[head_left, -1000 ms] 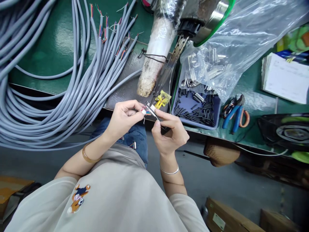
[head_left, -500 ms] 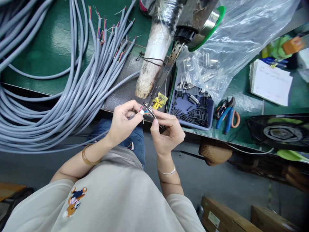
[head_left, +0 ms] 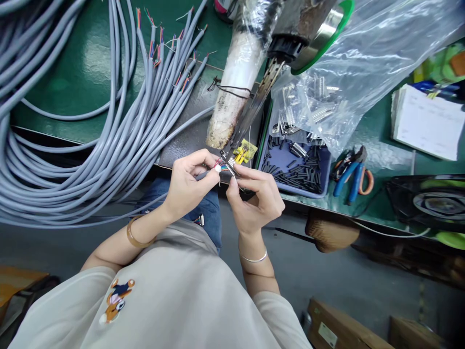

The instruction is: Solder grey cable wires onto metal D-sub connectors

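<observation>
My left hand (head_left: 191, 182) is closed in a pinch on the end of a grey cable, whose thin coloured wires (head_left: 225, 167) fan out beside a white piece (head_left: 217, 168). My right hand (head_left: 257, 196) grips a small metal multi-pin connector (head_left: 231, 168) between thumb and fingers. The wires meet the connector's row of pins; which are joined is too small to tell. Right above it, the tip of a mounted soldering iron (head_left: 250, 104) comes down to the connector. A yellow sponge piece (head_left: 246, 151) lies just behind my right fingers.
Bundled grey cables (head_left: 119, 169) cover the left side. A white wrapped tube (head_left: 232, 92) and a green-rimmed solder spool (head_left: 345, 24) stand behind. To the right are a blue tray (head_left: 274, 167) of black sleeves and connectors, a plastic bag (head_left: 381, 58), pliers (head_left: 354, 177) and papers (head_left: 428, 123).
The view has shifted slightly, so the bench things appear a little farther right. The connector has turned slightly under the iron tip. Both hands keep their hold.
</observation>
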The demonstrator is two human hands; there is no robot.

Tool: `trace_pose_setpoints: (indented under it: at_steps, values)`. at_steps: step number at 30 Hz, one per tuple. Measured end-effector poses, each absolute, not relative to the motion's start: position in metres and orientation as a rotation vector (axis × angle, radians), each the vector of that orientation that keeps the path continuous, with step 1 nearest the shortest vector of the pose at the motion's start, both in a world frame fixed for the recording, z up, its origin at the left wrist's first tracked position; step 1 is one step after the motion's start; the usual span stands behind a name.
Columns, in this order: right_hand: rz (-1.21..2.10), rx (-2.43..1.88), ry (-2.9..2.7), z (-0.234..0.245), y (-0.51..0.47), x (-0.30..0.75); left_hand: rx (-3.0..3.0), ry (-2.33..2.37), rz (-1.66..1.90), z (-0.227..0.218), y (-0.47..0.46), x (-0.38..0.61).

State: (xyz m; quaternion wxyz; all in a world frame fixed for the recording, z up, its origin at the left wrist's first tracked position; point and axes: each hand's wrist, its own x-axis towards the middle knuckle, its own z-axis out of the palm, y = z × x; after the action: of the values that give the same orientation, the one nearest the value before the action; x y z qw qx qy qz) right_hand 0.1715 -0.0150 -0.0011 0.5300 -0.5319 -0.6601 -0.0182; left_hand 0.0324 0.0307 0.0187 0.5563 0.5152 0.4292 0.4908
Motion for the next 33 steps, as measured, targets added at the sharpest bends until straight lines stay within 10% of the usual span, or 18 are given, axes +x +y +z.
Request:
trace_pose_setpoints:
  at_steps: [12, 21, 33]
  values:
    - [-0.204, -1.239, -1.709, -0.0073, -0.0203, 0.1744, 1.102, 1.022, 1.067, 0.0147, 0.0299, 0.0293]
    - [0.372, -1.314, -1.307, -0.0015, -0.0212, 0.1706, 1.062, 0.984, 0.988, 0.0206, 0.0261, 0.0231]
    - [0.048, -1.243, -1.548, -0.0079, -0.0163, 0.1729, 1.165, 1.044, 1.114, 0.0183, 0.0288, 0.0287]
